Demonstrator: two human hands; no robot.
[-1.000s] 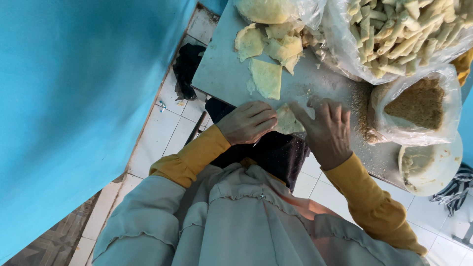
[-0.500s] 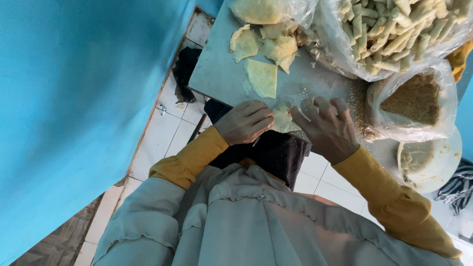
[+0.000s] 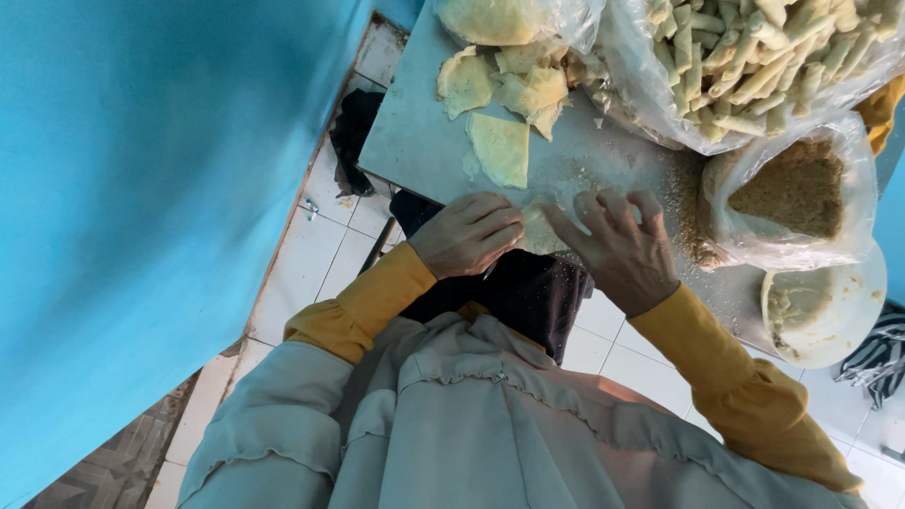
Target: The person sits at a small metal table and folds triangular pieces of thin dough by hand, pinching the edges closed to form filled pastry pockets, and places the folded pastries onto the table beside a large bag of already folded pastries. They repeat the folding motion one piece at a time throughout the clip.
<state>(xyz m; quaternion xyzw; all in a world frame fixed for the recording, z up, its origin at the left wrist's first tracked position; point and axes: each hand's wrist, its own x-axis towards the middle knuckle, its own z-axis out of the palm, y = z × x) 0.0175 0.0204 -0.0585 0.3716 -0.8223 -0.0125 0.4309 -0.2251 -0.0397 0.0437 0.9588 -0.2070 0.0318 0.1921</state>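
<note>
Working at the near edge of the grey table (image 3: 415,141), we have both hands on one pale yellow wrapper (image 3: 539,231) that lies flat between them, right at the table's near rim. Largest in view beyond it is the clear bag of finished rolls (image 3: 754,66) at the far right, with a second bag of brown crumbs (image 3: 801,193) just near of it and a white bowl (image 3: 820,306) of pale paste at the right edge. A loose heap of spare wrappers (image 3: 514,90) sits at the far middle, and a single sheet (image 3: 501,149) lies apart from it, closer to us.

Our left hand (image 3: 467,236) is curled, fingers bent down onto the wrapper's left side, pinching or pressing it; how firm the hold is we cannot tell. Our right hand (image 3: 622,250) has changed most: a second ago its fingers were bunched over the wrapper and hid most of it, and now they are spread and lifted toward the far side, only the fingertips near the sheet, gripping nothing that we can see. The wrapper shows more plainly as a result, while the left hand has hardly shifted. We judge that the rolling or folding of this piece is in hand, with the left pinning and the right freed to reposition.
</note>
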